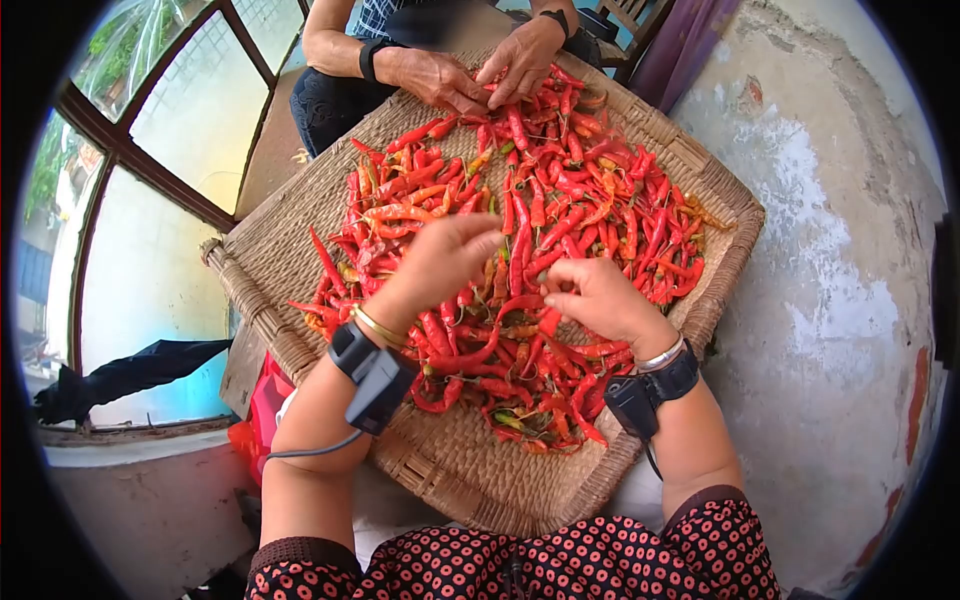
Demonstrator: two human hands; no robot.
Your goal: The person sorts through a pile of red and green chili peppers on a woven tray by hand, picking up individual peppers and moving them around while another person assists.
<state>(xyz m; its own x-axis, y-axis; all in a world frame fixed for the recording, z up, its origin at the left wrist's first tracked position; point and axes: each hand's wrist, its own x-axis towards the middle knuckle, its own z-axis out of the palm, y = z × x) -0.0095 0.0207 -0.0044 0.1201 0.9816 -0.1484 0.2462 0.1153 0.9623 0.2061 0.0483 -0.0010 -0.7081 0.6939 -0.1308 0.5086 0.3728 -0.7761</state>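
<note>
Red chili peppers (570,215), a few of them orange or greenish, are heaped on a woven tray (290,235). My left hand (452,252) hovers over the middle of the heap, fingers bent together and pointing right; whatever lies between its fingertips is hidden. To its right, my right hand (600,298) is closed in a pinch, thumb against forefinger. A long curved chili pepper (490,348) reaches up to those fingertips and seems held at its end. The two hands are apart, with peppers showing between them.
Across the tray, another person's hands (470,75) work among the peppers at the far edge. A rough plaster wall (820,250) stands close on the right. Framed windows (150,270) and a folded dark umbrella (130,378) are on the left. Wrist devices (380,385) sit on both my forearms.
</note>
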